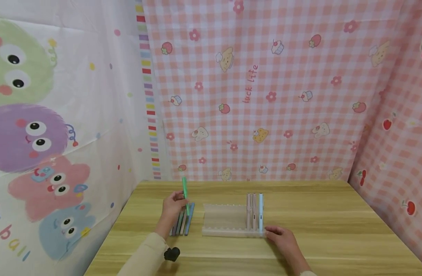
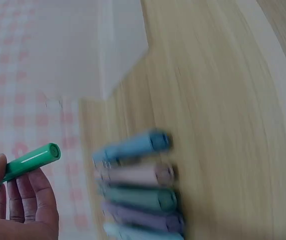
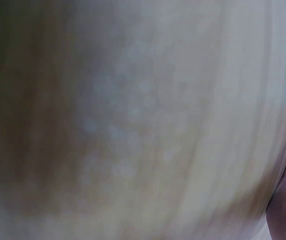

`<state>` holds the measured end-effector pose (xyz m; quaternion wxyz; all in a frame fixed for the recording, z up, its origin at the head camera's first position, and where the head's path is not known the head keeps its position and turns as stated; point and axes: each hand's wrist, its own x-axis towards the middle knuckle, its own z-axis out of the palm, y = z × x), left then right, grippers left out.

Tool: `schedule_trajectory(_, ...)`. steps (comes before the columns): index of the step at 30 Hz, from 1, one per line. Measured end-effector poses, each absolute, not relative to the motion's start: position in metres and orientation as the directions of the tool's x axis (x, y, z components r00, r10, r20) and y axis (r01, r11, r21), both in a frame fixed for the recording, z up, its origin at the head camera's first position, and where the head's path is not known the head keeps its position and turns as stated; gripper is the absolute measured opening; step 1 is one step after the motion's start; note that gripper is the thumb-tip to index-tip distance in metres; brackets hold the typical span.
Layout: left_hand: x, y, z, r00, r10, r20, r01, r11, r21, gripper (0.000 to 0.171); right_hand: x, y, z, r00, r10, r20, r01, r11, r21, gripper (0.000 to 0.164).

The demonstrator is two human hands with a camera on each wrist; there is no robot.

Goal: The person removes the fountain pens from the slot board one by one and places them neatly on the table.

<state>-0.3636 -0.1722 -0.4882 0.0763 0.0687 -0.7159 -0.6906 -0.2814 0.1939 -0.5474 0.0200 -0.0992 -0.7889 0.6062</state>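
Observation:
My left hand [image 1: 173, 209] pinches a green marker [image 1: 185, 189] between thumb and fingers, raised over a row of markers on the table. That row, seen in the left wrist view, has a blue marker [image 2: 135, 145], a pale pink one [image 2: 135, 174], a dark green one [image 2: 140, 197], a purple one [image 2: 145, 217] and a light blue one. A translucent pen rack [image 1: 224, 218] lies to the right. Two mauve markers [image 1: 248, 211] and a light blue marker [image 1: 260, 211] stand in its right end. My right hand [image 1: 282, 238] holds the rack's near right corner with thumb and fingertips.
The wood-grain table [image 1: 321, 214] meets a pink checked cloth [image 1: 287, 115] at the back. A white cartoon-printed cloth [image 1: 107, 115] hangs at the left. A small black object [image 1: 172, 253] sits by the left sleeve. The right wrist view is mostly blurred.

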Motion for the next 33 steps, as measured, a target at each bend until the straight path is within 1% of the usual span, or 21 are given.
schedule_trajectory(9, -0.361, -0.213, -0.493, -0.973, -0.231, -0.002, -0.011, 0.039, 0.999, 0.043, -0.281, 0.194, -0.548, -0.982, 0.177, -0.069, 0.113, 0.254, -0.961, 0.022)
schedule_trajectory(15, -0.361, -0.230, -0.496, -0.975, -0.222, -0.034, -0.033, -0.008, 0.999, 0.046, -0.280, 0.193, -0.547, -0.982, 0.180, -0.055, 0.099, 0.245, -0.964, 0.022)
schedule_trajectory(20, -0.361, -0.243, -0.498, -0.974, -0.213, -0.073, -0.072, -0.010, 0.997, 0.048, -0.280, 0.193, -0.547, -0.982, 0.180, -0.051, 0.094, 0.234, -0.968, 0.022)
schedule_trajectory(28, -0.354, -0.259, -0.505, -0.980, -0.158, -0.120, -0.123, 0.008, 0.992, 0.051, -0.281, 0.194, -0.546, -0.982, 0.169, -0.079, 0.120, 0.248, -0.961, 0.024)
schedule_trajectory(33, -0.349, -0.265, -0.510, -0.977, -0.142, -0.156, -0.164, 0.047, 0.985, 0.051, -0.279, 0.194, -0.545, -0.982, 0.177, -0.070, 0.116, 0.261, -0.958, 0.023)
